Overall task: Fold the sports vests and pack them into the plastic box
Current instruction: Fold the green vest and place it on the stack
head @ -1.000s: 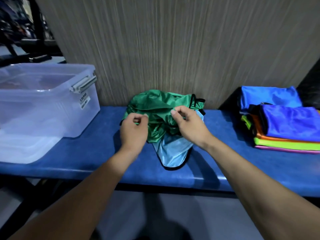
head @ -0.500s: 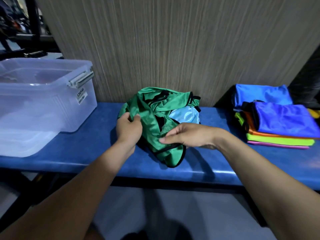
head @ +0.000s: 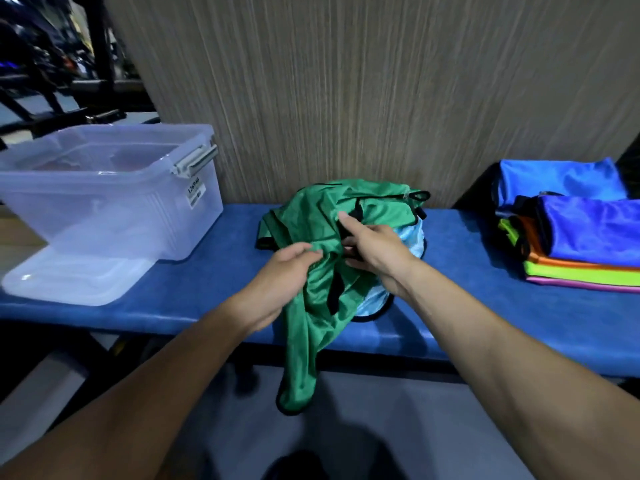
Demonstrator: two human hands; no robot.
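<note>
A: What's diff vs a sec ago?
B: Green vest (head: 313, 271) got pulled toward the person; one end now hangs off the tabletop (head: 485, 306) edge, below the fingers.
A: Hands?
B: Left hand (head: 280, 275) pinches cloth higher up; right hand (head: 377, 247) lifted, forefinger out.

Blue padded desk (head: 214, 289): plastic box (head: 104, 195) and its lid (head: 76, 282) left, crumpled vests (head: 332, 230) centre, folded vest stack (head: 575, 237) right.

Both forearms reach in from bottom corners to frame centre. Left hand (head: 282, 271) fingers curled, pinching; right hand (head: 375, 249) index extended, other fingers curled.
</note>
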